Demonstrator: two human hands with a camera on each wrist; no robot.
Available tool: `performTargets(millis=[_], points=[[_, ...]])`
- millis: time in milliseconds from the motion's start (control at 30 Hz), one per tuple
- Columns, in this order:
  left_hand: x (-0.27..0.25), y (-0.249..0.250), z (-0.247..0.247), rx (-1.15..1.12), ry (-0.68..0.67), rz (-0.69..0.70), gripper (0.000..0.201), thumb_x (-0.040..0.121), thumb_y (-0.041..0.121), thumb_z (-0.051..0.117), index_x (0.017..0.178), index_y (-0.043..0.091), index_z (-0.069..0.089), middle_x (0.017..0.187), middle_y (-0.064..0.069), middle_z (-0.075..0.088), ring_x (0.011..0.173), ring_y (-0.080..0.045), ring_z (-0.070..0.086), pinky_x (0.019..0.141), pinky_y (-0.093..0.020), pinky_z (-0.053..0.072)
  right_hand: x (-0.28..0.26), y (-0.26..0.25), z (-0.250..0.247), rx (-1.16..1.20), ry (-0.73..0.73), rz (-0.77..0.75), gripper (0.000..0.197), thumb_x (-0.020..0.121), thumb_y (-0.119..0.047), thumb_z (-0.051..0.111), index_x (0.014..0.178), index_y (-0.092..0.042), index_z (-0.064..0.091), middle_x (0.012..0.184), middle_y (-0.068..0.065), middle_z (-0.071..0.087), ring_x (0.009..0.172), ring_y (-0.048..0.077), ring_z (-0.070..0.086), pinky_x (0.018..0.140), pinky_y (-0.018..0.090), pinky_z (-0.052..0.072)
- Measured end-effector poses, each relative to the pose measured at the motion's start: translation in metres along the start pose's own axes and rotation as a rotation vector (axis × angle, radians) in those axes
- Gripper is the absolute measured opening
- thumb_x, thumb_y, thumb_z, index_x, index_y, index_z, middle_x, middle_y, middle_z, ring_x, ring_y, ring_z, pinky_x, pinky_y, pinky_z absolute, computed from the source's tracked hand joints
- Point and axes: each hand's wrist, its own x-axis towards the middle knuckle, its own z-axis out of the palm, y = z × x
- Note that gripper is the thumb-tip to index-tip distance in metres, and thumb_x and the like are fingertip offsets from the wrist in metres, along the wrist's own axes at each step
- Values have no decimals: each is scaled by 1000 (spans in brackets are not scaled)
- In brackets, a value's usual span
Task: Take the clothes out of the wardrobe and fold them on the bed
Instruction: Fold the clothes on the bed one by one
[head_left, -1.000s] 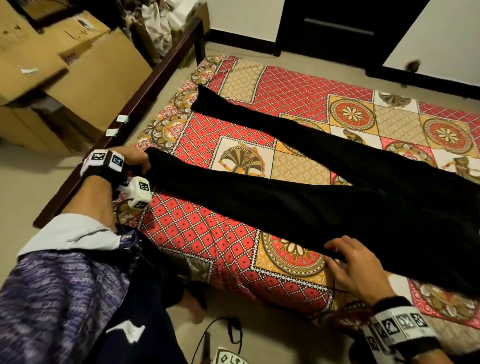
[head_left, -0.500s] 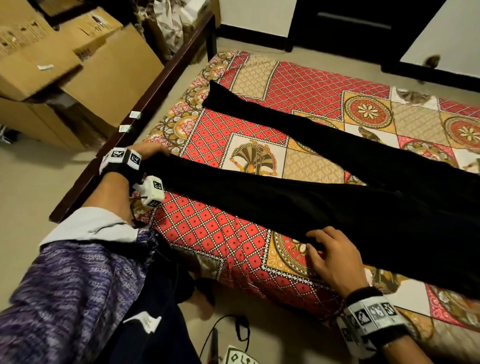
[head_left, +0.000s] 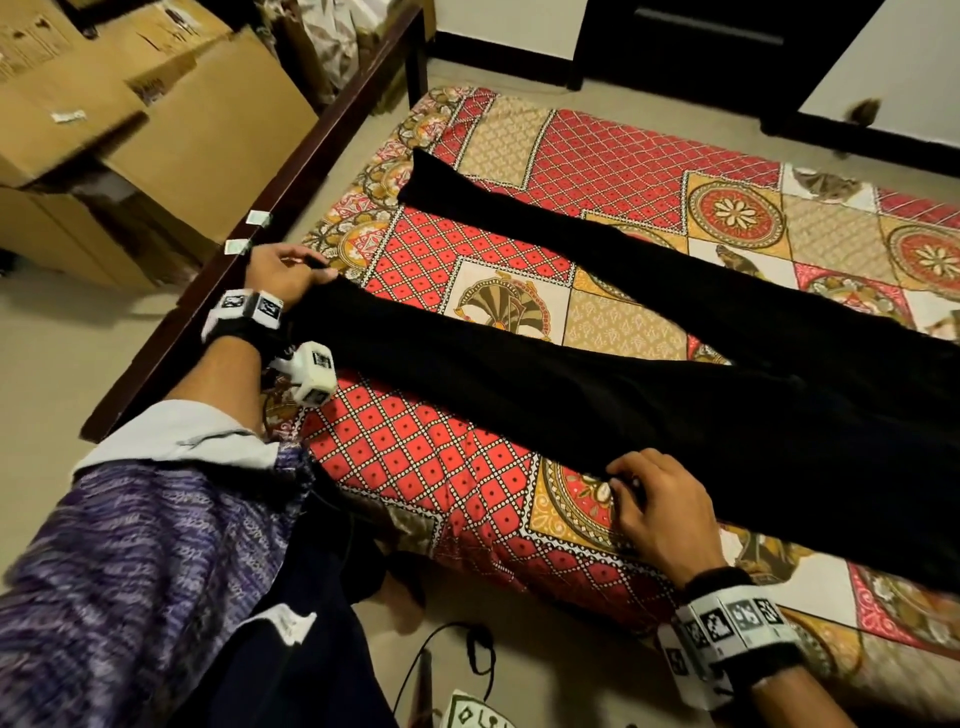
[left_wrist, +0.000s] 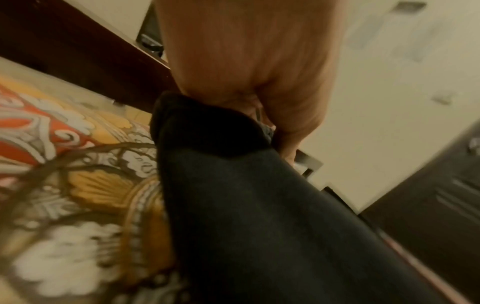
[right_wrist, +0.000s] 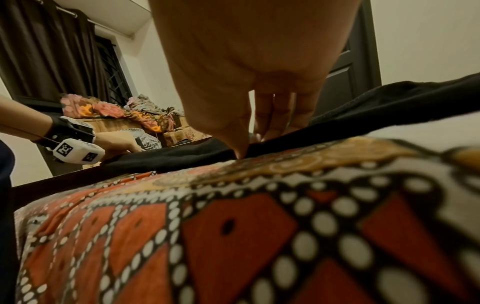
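Observation:
Black trousers (head_left: 571, 395) lie spread on the patterned bed (head_left: 441, 467), both legs pointing left. The far leg (head_left: 571, 234) lies flat. My left hand (head_left: 291, 270) grips the hem of the near leg at the bed's left edge. In the left wrist view the dark cloth (left_wrist: 259, 205) runs bunched into that fist (left_wrist: 246, 72). My right hand (head_left: 654, 499) sits at the near leg's front edge, about the knee. The right wrist view shows its thumb (right_wrist: 241, 152) in front of the cloth edge (right_wrist: 182, 156) and the fingers (right_wrist: 272, 123) on top, pinching it.
A dark wooden bed frame (head_left: 260, 234) runs along the left side, with cardboard boxes (head_left: 156, 104) beyond it. A cable (head_left: 457, 649) lies on the floor by my feet. A dark door (head_left: 701, 41) stands past the bed. Loose clothes (right_wrist: 130, 111) are heaped behind the frame.
My left hand has carried the near leg's hem a little up and away from me. My right hand has shifted slightly left along the leg's edge and its fingers have curled onto it.

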Motion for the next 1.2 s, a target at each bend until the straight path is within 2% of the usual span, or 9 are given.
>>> performTargets(millis=[100, 267, 367, 567, 700, 800, 1000, 1133, 1200], points=[[2, -15, 6, 208, -55, 118, 35, 78, 30, 87, 108, 19, 74, 120, 1, 66, 111, -19, 59, 95, -27, 42, 1, -2, 0, -17, -23, -12, 16, 87, -23, 74, 101, -27, 68, 96, -13, 62, 91, 10, 59, 77, 29, 48], [6, -10, 1, 166, -172, 164, 30, 85, 3, 69, 105, 23, 77, 121, -3, 70, 109, -19, 59, 91, -27, 41, 1, -9, 3, -37, -6, -35, 24, 89, -41, 73, 110, -28, 69, 93, -11, 58, 90, 12, 57, 75, 30, 48], [3, -14, 2, 332, -284, 229, 28, 83, -3, 73, 108, 9, 78, 112, -9, 71, 102, -19, 59, 88, -26, 39, 3, -14, 9, -37, 18, -26, 18, 92, -40, 70, 106, -28, 72, 91, -11, 56, 89, 11, 56, 73, 30, 47], [9, -19, 8, 559, -191, 359, 7, 84, 22, 80, 91, 20, 79, 105, -4, 72, 103, -25, 62, 91, -36, 50, 6, -24, 10, -56, 15, 73, 13, 93, -42, 68, 92, -30, 72, 87, -13, 59, 87, 12, 57, 68, 30, 41], [12, -21, 9, 621, -141, 471, 3, 88, 15, 70, 86, 15, 72, 107, -11, 64, 108, -34, 58, 95, -45, 49, 9, -27, 7, -80, -15, 120, 16, 92, -44, 67, 85, -30, 70, 84, -12, 62, 83, 12, 60, 68, 31, 46], [16, -23, 2, 502, 74, 364, 8, 93, 15, 65, 97, 9, 70, 118, -17, 61, 114, -37, 55, 98, -45, 44, 12, -29, 3, -115, -50, 133, 21, 91, -47, 65, 83, -29, 71, 84, -11, 65, 80, 13, 62, 66, 30, 46], [10, -23, -2, 384, -32, 22, 59, 79, 66, 70, 90, 9, 69, 91, -15, 67, 87, -35, 64, 77, -40, 52, 37, -62, 6, -94, -1, 82, 25, 93, -46, 64, 83, -25, 70, 82, -7, 64, 74, 17, 63, 62, 31, 45], [7, -12, 2, 352, -60, -19, 42, 69, 38, 67, 90, 2, 71, 88, -8, 71, 86, -35, 69, 64, -36, 52, 67, -106, 24, 53, -6, -52, 15, 95, -38, 63, 102, -29, 72, 91, -8, 66, 83, 15, 64, 71, 33, 53], [9, -9, 3, 300, -54, -53, 32, 71, 28, 74, 94, 6, 74, 97, -7, 74, 90, -28, 69, 70, -32, 53, 81, -127, 39, 63, -52, -72, 22, 96, -39, 61, 113, -29, 70, 99, -6, 67, 93, 18, 65, 78, 35, 54]])
